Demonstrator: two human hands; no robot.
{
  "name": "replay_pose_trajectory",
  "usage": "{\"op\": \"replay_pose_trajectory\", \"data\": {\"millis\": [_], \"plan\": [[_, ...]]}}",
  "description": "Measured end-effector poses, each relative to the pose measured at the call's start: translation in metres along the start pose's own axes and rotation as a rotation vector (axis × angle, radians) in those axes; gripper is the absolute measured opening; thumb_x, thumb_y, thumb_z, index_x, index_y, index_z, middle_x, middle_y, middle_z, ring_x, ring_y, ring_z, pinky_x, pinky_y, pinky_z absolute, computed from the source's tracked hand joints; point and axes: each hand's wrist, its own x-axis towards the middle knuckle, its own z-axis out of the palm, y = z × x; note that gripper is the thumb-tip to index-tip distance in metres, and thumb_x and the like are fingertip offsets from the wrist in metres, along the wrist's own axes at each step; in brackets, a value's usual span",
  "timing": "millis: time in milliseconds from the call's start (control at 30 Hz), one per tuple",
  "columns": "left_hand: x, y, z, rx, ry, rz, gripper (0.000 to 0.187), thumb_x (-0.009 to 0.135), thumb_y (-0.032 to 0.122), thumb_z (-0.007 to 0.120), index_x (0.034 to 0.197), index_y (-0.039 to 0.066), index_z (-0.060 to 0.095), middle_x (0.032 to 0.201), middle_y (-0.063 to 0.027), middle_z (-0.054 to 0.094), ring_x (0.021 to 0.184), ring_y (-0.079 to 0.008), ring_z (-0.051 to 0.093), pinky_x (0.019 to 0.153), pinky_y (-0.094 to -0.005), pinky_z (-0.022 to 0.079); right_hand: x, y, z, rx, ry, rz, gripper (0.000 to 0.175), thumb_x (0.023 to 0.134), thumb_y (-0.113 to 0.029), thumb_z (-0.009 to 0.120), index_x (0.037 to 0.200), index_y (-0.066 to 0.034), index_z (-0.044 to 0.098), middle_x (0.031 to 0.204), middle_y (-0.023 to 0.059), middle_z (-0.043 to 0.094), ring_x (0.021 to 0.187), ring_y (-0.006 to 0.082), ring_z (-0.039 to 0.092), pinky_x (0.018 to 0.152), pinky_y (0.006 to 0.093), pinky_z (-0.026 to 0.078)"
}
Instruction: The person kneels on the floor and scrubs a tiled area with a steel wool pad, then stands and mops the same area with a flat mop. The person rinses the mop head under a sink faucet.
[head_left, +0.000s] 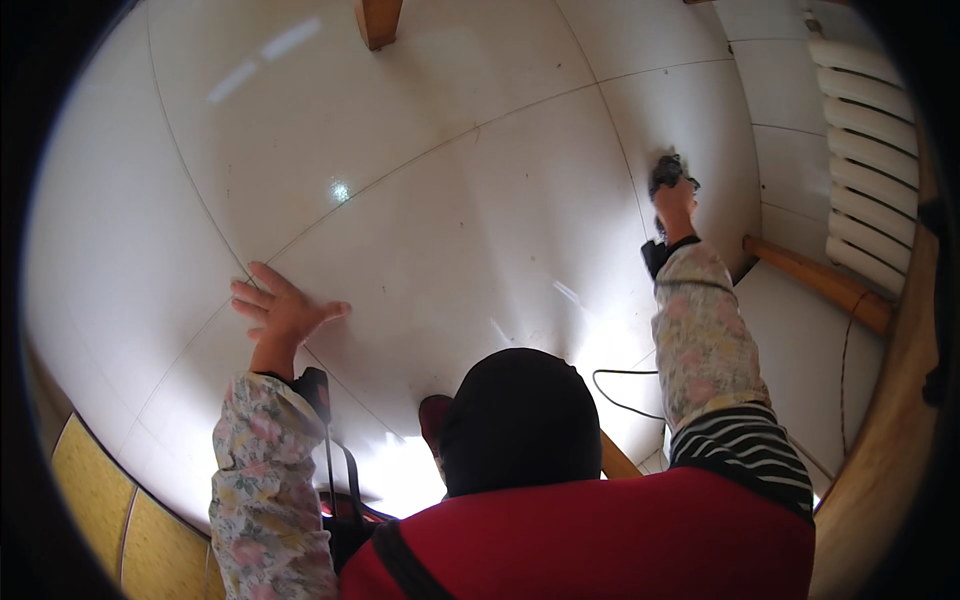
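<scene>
My right hand (677, 204) is closed around a crumpled dark rag (666, 172), which may be cloth or plastic. It lies against the pale glossy tile floor (480, 187) on the right side, slightly blurred. On the left, my left hand (281, 306) has its fingers and thumb spread wide and holds nothing. That palm faces the floor near a crossing of tile joints; whether it bears on the tile I cannot tell. Both forearms wear floral sleeve covers (705, 345). A black device on a strap (313, 394) sits at my left wrist.
A white radiator (862, 165) stands along the right wall. Wooden legs show at the top (377, 22) and right (817, 281), beside a curved wooden edge (862, 517). A thin black cable (622, 371) loops near my right forearm. Yellow panels (94, 480) border the lower left. Small specks dot the floor.
</scene>
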Motion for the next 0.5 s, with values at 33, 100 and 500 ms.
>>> {"op": "replay_pose_trajectory", "data": {"millis": [33,100,500], "plan": [[0.0,0.0,0.0,-0.001,0.0,0.001,0.151,0.063,0.052,0.087,0.147,0.002,-0.028,0.149,-0.0348,-0.032,0.14,-0.0524,-0.027,0.106,-0.0735,0.006,0.016,-0.001,-0.009,-0.116,-0.039,-0.044,0.043,0.087,-0.029,0.057,0.126,-0.0118,0.061,0.13,0.0174,0.059,0.121,0.043,0.054,0.103,0.0514,0.042],[0.001,0.0,0.001,-0.003,-0.002,0.001,0.15,0.064,0.052,0.087,0.147,0.002,-0.028,0.148,-0.0349,-0.033,0.139,-0.0523,-0.028,0.106,-0.0735,0.006,0.032,-0.018,-0.012,-0.058,0.003,0.05,0.039,0.086,-0.027,0.056,0.122,-0.0122,0.064,0.13,0.0179,0.06,0.122,0.0438,0.053,0.101,0.0515,0.044],[-0.001,0.003,0.004,-0.017,0.018,-0.014,0.151,0.064,0.05,0.087,0.145,0.004,-0.032,0.148,-0.0339,-0.034,0.139,-0.0518,-0.029,0.107,-0.0727,0.006,-0.117,-0.064,0.035,0.063,0.238,-0.316,0.065,0.083,-0.031,0.066,0.142,-0.0148,0.045,0.149,0.0021,0.04,0.137,0.0329,0.034,0.108,0.0542,0.03]]}}
